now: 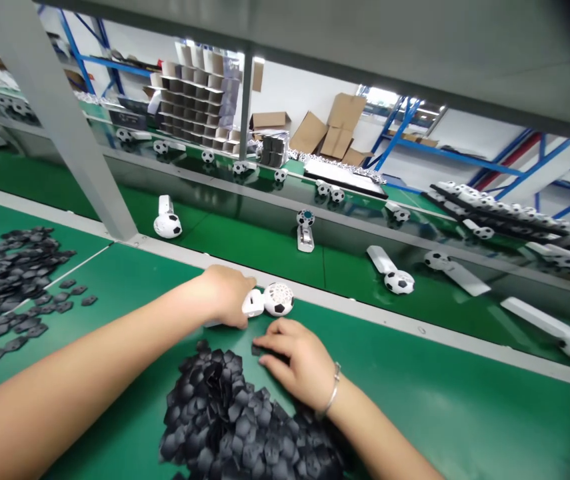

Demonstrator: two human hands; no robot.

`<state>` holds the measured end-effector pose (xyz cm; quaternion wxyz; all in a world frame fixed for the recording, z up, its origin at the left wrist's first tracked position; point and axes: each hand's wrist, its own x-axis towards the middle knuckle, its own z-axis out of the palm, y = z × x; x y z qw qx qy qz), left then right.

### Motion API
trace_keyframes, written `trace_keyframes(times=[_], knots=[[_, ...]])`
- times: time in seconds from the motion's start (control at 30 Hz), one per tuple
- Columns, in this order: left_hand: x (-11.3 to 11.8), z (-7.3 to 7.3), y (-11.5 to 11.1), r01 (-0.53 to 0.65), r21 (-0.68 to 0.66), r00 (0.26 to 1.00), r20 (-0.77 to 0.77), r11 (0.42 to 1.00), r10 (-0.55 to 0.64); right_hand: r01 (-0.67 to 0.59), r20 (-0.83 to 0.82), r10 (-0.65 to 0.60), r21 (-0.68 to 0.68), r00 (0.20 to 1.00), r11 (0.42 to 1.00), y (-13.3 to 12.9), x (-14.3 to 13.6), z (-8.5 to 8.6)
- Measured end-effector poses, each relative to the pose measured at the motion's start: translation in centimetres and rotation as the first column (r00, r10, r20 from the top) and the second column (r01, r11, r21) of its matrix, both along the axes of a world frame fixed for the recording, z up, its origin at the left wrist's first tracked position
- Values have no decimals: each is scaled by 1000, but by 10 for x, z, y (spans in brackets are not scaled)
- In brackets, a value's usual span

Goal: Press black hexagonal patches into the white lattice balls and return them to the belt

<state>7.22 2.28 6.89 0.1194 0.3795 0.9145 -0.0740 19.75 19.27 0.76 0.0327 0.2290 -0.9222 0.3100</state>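
Note:
My left hand (225, 295) is closed around the white handle of a football-shaped device (279, 299). The device lies on the green bench top with its ball end pointing right. Part of the handle is hidden under my fingers. Just below the ball, my right hand (301, 357) pinches a small black pentagon piece (256, 349) between thumb and fingertips, close to the bench surface. A big heap of black pentagon pieces (245, 420) spreads below both hands, partly under my right wrist.
Another heap of black pieces (9, 273) sits at the left. Beyond the bench's metal rail (419, 329), a green conveyor (235, 240) carries several football devices (399, 281). A slanted grey post (75, 127) rises at the left. Cardboard boxes (337, 127) stand at the back.

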Motion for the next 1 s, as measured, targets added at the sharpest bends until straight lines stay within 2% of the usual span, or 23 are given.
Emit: trace_keyframes(times=[0.07, 0.1, 0.17, 0.23, 0.33, 0.4, 0.47, 0.53, 0.6, 0.67, 0.7, 0.77, 0.87, 1.0], knots=[[-6, -1, -1, 10, -8, 1000, -17, 1000, -10, -44, -13, 45, 62, 999, 997, -6, 1, -1], [-11, -5, -1, 8, 38, 998, -57, 999, -5, -48, -16, 50, 84, 999, 995, -9, 1, -1], [-25, -18, -1, -44, 204, 980, -180, 978, 82, -49, -21, 52, 115, 998, 992, -12, 0, -2], [-39, -34, -3, -70, 414, 945, -263, 908, 193, -53, -30, 58, 143, 998, 988, -11, -1, -3], [-57, -53, -9, 28, 606, 969, -211, 795, 127, -61, -54, 72, 185, 996, 981, -8, -1, -7], [-65, -58, -15, 51, 668, 977, -189, 743, 103, -57, -80, 74, 202, 994, 978, -5, -2, -10], [-74, -58, -24, 29, 679, 950, -247, 733, 191, -49, -99, 69, 192, 993, 980, -2, -2, -14], [-84, -56, -35, -29, 657, 873, -351, 753, 339, -33, -106, 50, 152, 993, 988, -1, -3, -16], [-95, -55, -51, -151, 644, 742, -427, 750, 516, -16, -112, 28, 104, 993, 994, 0, -3, -17], [-104, -57, -68, -320, 629, 626, -421, 709, 656, -8, -130, 18, 82, 991, 997, 0, -2, -17], [-109, -58, -76, -406, 611, 595, -387, 680, 704, -8, -143, 20, 85, 990, 996, -1, -2, -16], [-115, -61, -89, -536, 574, 572, -291, 619, 767, -5, -170, 26, 128, 985, 992, -2, -3, -15], [-119, -63, -95, -604, 567, 543, -222, 560, 810, 41, -240, 32, 293, 970, 955, -6, -2, -13], [-116, -60, -88, -605, 525, 559, -256, 599, 789, 149, -350, 28, 468, 936, 871, -9, 0, -12]])
